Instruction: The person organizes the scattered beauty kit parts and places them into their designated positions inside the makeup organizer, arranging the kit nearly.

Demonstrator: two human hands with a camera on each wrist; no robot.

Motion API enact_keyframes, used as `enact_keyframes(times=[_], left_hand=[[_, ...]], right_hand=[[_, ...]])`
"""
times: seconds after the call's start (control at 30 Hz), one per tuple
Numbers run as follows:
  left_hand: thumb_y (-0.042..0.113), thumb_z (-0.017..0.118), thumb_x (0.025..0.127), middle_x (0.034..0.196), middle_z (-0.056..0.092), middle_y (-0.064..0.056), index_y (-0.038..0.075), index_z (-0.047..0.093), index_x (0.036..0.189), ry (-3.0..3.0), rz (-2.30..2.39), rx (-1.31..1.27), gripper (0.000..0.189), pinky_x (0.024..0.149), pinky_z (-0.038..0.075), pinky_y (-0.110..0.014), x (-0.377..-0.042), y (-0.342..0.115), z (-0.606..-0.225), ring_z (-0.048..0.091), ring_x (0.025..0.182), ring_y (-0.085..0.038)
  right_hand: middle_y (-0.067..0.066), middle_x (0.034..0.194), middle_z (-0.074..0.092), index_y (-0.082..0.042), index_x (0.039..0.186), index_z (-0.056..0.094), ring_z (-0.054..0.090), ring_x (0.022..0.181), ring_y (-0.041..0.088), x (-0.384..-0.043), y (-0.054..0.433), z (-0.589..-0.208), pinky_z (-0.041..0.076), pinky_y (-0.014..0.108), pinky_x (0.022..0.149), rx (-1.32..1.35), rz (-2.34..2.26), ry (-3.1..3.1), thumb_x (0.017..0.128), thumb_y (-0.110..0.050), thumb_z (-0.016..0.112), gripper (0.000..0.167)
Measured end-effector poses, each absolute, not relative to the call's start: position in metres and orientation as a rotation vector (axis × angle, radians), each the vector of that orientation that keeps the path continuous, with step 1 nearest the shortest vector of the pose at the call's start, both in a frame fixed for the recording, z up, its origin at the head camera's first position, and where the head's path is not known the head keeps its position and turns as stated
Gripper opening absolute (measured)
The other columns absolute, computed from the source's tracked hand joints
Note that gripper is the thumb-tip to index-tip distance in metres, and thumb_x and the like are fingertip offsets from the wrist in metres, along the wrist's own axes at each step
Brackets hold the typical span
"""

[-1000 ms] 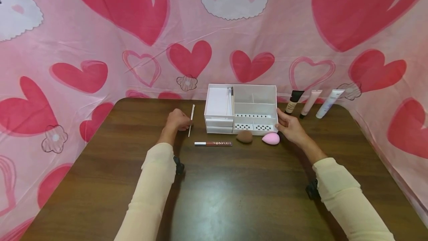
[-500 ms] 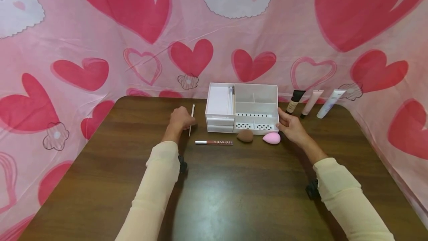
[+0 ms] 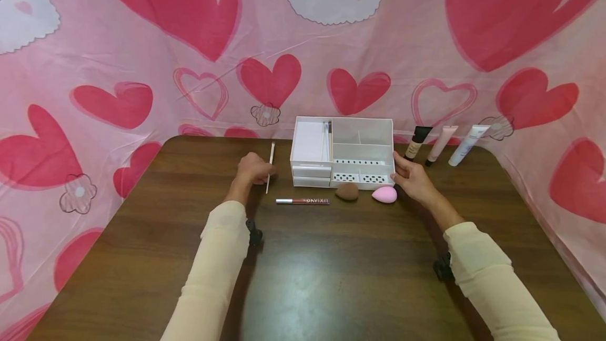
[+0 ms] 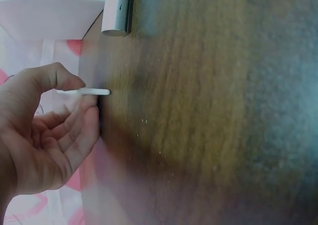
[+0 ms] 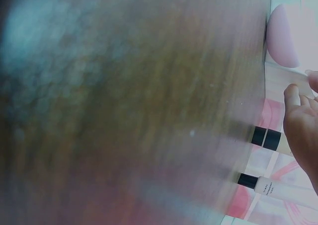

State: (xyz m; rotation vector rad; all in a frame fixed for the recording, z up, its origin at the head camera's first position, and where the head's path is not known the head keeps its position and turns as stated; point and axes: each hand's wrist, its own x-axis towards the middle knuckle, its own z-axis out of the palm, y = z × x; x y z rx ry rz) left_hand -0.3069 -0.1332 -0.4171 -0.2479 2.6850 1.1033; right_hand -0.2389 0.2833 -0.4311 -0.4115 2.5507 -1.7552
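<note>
My left hand [image 3: 255,168] pinches a thin pale makeup brush [image 3: 271,154] between thumb and fingers, left of the white organizer [image 3: 311,141]. In the left wrist view, the brush's white end [image 4: 94,91] sticks out past the thumb, close to the tabletop. Two slim brushes [image 3: 327,141] stand inside the organizer, next to its divider. My right hand [image 3: 411,177] touches the organizer's right wall with thumb and fingertips. A brown makeup sponge [image 3: 347,192] and a pink makeup sponge [image 3: 384,194] lie at the organizer's front.
A lip gloss tube [image 3: 303,201] lies in front of the drawers. Right of the organizer stand a black-capped foundation tube [image 3: 416,143], a pink tube [image 3: 441,146] and a white tube [image 3: 468,146]. Heart-printed cloth [image 3: 265,83] hangs behind the wooden table [image 3: 303,272].
My left hand shifts slightly right, then back left, and the brush's far end now reaches a little farther from me. My right hand stays against the organizer.
</note>
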Motion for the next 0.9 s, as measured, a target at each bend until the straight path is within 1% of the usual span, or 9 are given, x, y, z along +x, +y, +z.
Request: enact_keyframes(times=[0.13, 0.23, 0.4, 0.47, 0.53, 0.6, 0.67, 0.73, 0.9], left_hand=[[0.018, 0.072, 0.084, 0.057, 0.061, 0.003, -0.002, 0.072, 0.089, 2.537, 1.299, -0.247, 0.021, 0.053, 0.056, -0.024, -0.305, -0.137, -0.417, 0.061, 0.052, -0.009], [0.014, 0.068, 0.088, 0.061, 0.062, 0.004, -0.005, 0.071, 0.099, 2.419, 1.449, -0.247, 0.022, 0.057, 0.057, -0.023, -0.305, -0.138, -0.415, 0.062, 0.055, -0.008], [0.007, 0.066, 0.089, 0.061, 0.062, 0.003, -0.007, 0.070, 0.099, 2.292, 1.595, -0.258, 0.017, 0.063, 0.060, -0.026, -0.307, -0.138, -0.408, 0.062, 0.055, -0.007], [0.006, 0.066, 0.090, 0.061, 0.063, 0.002, -0.008, 0.069, 0.101, 2.265, 1.611, -0.251, 0.018, 0.066, 0.061, -0.028, -0.309, -0.138, -0.405, 0.062, 0.056, -0.008], [0.005, 0.064, 0.091, 0.062, 0.064, 0.002, -0.012, 0.069, 0.109, 2.248, 1.608, -0.232, 0.025, 0.067, 0.061, -0.027, -0.309, -0.139, -0.402, 0.062, 0.057, -0.007], [0.004, 0.061, 0.093, 0.064, 0.065, 0.002, -0.016, 0.066, 0.118, 2.227, 1.610, -0.204, 0.032, 0.066, 0.060, -0.024, -0.310, -0.141, -0.401, 0.063, 0.060, -0.007], [0.002, 0.059, 0.094, 0.066, 0.066, 0.003, -0.017, 0.063, 0.121, 2.195, 1.631, -0.182, 0.033, 0.064, 0.059, -0.022, -0.310, -0.142, -0.399, 0.063, 0.061, -0.007], [-0.001, 0.058, 0.095, 0.068, 0.068, 0.003, -0.017, 0.063, 0.120, 2.159, 1.660, -0.158, 0.030, 0.063, 0.059, -0.022, -0.310, -0.143, -0.396, 0.064, 0.062, -0.007], [-0.002, 0.060, 0.096, 0.068, 0.068, 0.003, -0.007, 0.067, 0.102, 2.108, 1.719, -0.126, 0.011, 0.064, 0.060, -0.024, -0.310, -0.145, -0.386, 0.064, 0.061, -0.008]], right_hand=[[0.037, 0.160, 0.016, 0.017, 0.152, 0.016, 0.026, 0.142, 0.053, -0.240, 0.284, -0.431, 0.043, 0.006, 0.095, -0.423, -1.748, 2.556, 0.095, 0.017, 0.049, 0.067], [0.037, 0.161, 0.016, 0.018, 0.152, 0.016, 0.025, 0.142, 0.053, -0.240, 0.284, -0.431, 0.043, 0.005, 0.094, -0.427, -1.743, 2.558, 0.095, 0.017, 0.048, 0.066], [0.036, 0.161, 0.016, 0.017, 0.153, 0.016, 0.025, 0.143, 0.053, -0.241, 0.285, -0.431, 0.043, 0.003, 0.092, -0.419, -1.737, 2.559, 0.095, 0.017, 0.047, 0.066], [0.036, 0.161, 0.016, 0.017, 0.153, 0.015, 0.025, 0.143, 0.053, -0.241, 0.286, -0.431, 0.043, 0.003, 0.092, -0.413, -1.736, 2.560, 0.096, 0.017, 0.047, 0.065], [0.036, 0.161, 0.016, 0.017, 0.153, 0.015, 0.025, 0.143, 0.053, -0.241, 0.285, -0.431, 0.043, 0.003, 0.092, -0.407, -1.735, 2.559, 0.096, 0.016, 0.047, 0.065], [0.035, 0.161, 0.016, 0.017, 0.153, 0.016, 0.025, 0.143, 0.053, -0.241, 0.285, -0.430, 0.043, 0.004, 0.093, -0.403, -1.734, 2.558, 0.096, 0.016, 0.047, 0.065], [0.034, 0.162, 0.016, 0.016, 0.154, 0.016, 0.025, 0.144, 0.052, -0.240, 0.284, -0.430, 0.043, 0.006, 0.095, -0.398, -1.737, 2.551, 0.096, 0.016, 0.048, 0.066], [0.035, 0.161, 0.016, 0.016, 0.153, 0.016, 0.026, 0.143, 0.052, -0.239, 0.284, -0.430, 0.043, 0.005, 0.094, -0.404, -1.741, 2.552, 0.096, 0.016, 0.048, 0.066], [0.038, 0.160, 0.016, 0.017, 0.152, 0.016, 0.025, 0.142, 0.054, -0.239, 0.284, -0.431, 0.044, 0.003, 0.091, -0.425, -1.743, 2.561, 0.095, 0.016, 0.048, 0.066]])
